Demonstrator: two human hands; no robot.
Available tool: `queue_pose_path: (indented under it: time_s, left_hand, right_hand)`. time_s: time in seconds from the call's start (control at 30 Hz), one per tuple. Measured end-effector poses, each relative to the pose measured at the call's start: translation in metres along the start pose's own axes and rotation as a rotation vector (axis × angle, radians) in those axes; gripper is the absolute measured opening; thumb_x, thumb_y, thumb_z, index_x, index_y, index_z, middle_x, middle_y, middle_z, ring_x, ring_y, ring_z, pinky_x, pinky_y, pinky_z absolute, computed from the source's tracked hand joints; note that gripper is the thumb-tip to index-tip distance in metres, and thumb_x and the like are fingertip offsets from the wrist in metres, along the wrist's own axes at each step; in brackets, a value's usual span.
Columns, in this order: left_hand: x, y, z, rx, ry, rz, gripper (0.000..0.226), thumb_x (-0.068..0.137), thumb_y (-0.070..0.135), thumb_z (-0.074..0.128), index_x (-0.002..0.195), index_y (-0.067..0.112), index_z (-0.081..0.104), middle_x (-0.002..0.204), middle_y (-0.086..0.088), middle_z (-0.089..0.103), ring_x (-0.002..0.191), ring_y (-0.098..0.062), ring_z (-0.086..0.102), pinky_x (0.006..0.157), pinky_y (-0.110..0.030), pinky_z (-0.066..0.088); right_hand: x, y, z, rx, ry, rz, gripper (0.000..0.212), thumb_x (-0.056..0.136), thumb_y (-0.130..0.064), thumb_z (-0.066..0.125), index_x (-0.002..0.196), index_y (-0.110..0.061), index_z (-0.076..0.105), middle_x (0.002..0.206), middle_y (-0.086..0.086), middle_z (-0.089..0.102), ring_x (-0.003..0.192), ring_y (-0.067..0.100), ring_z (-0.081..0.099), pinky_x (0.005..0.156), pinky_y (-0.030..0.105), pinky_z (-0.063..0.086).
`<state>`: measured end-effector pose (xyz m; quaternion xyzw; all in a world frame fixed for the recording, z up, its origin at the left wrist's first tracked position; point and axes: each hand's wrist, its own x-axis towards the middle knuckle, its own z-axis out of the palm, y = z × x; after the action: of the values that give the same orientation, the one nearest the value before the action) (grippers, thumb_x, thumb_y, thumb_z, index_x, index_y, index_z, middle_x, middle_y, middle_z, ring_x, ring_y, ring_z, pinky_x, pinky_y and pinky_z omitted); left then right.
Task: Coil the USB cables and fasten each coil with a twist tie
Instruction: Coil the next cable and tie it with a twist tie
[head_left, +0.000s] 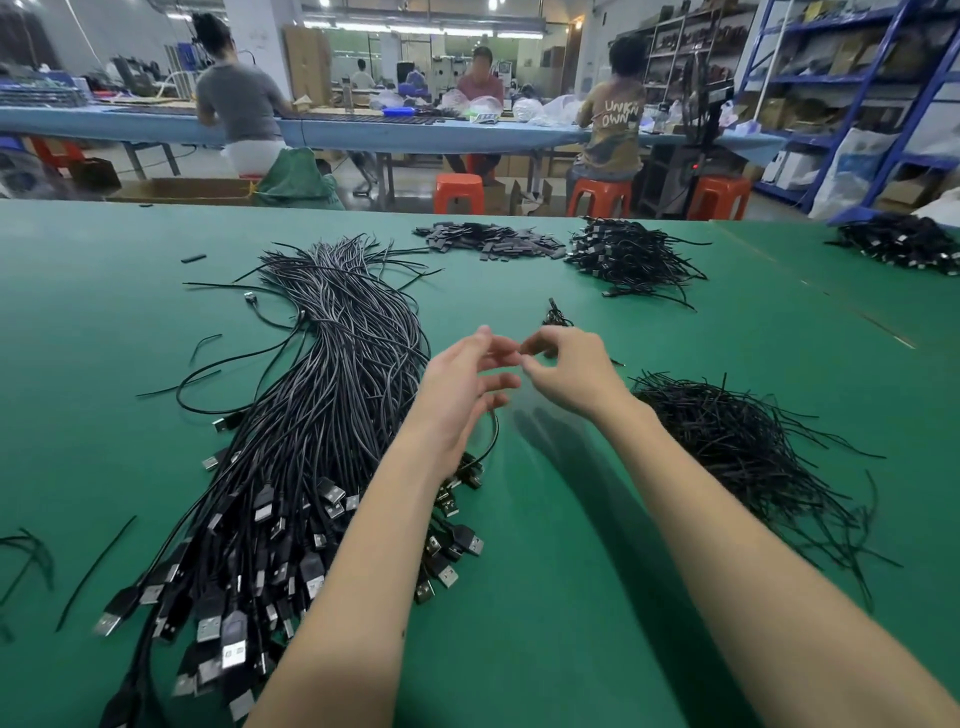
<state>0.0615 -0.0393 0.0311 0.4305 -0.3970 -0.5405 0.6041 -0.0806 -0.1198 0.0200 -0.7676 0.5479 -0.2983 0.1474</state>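
A big bundle of black USB cables (332, 395) lies on the green table (571, 597), its plugs fanned out towards me at the lower left. Both my hands hover over the table's middle. My right hand (571, 374) has its thumb and fingers curled and pinches a small coiled cable (556, 316), which sticks out just beyond its fingertips. My left hand (462, 384) is beside it with relaxed, slightly blurred fingers whose tips almost meet the right hand's. It holds nothing I can see. One loose cable (493, 431) loops under my left wrist.
A heap of black twist ties (753, 457) lies at the right. Tied coils are piled at the back (634, 254) and at the far right (904, 244). Small black flat pieces (488, 241) lie at the back middle. Other people sit at a bench beyond the table.
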Motion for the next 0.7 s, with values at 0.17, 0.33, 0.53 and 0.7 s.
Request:
queue_pose_path:
  time_s: [0.17,0.33,0.53,0.7]
  left_hand:
    - [0.003,0.009,-0.018,0.315,0.081,0.163,0.033,0.106,0.030,0.044,0.086,0.015,0.066,0.082,0.002,0.070,0.064,-0.011,0.062,0.063,-0.023,0.047]
    - [0.003,0.018,-0.033,0.371,0.085,0.203,0.033,0.105,0.032,0.046,0.086,0.017,0.067,0.080,0.005,0.071,0.068,-0.010,0.064,0.067,-0.025,0.049]
    - [0.000,0.029,-0.047,0.332,0.163,0.184,0.030,0.104,0.031,0.045,0.090,0.018,0.069,0.081,0.007,0.071,0.067,-0.008,0.063,0.068,-0.024,0.047]
    - [0.001,0.022,-0.045,0.353,0.195,0.163,0.028,0.103,0.028,0.047,0.087,0.020,0.069,0.078,0.009,0.071,0.063,-0.004,0.062,0.063,-0.020,0.044]
  right_hand:
    - [-0.053,-0.019,0.002,0.264,-0.148,0.014,0.010,0.091,-0.023,0.069,0.087,-0.022,0.078,0.080,-0.010,0.076,0.068,0.000,0.065,0.064,0.008,0.046]
    - [-0.069,-0.023,0.004,0.244,-0.185,0.005,0.009,0.091,-0.023,0.070,0.086,-0.026,0.078,0.079,-0.012,0.074,0.066,0.004,0.066,0.056,0.004,0.040]
    - [-0.072,-0.030,0.011,0.137,-0.265,-0.011,0.010,0.089,-0.041,0.071,0.091,-0.033,0.077,0.088,-0.021,0.073,0.069,-0.006,0.060,0.074,0.021,0.051]
    - [-0.074,-0.041,0.018,-0.036,-0.409,0.011,0.024,0.085,-0.047,0.071,0.107,-0.039,0.076,0.101,-0.018,0.075,0.097,0.009,0.068,0.092,0.030,0.053]
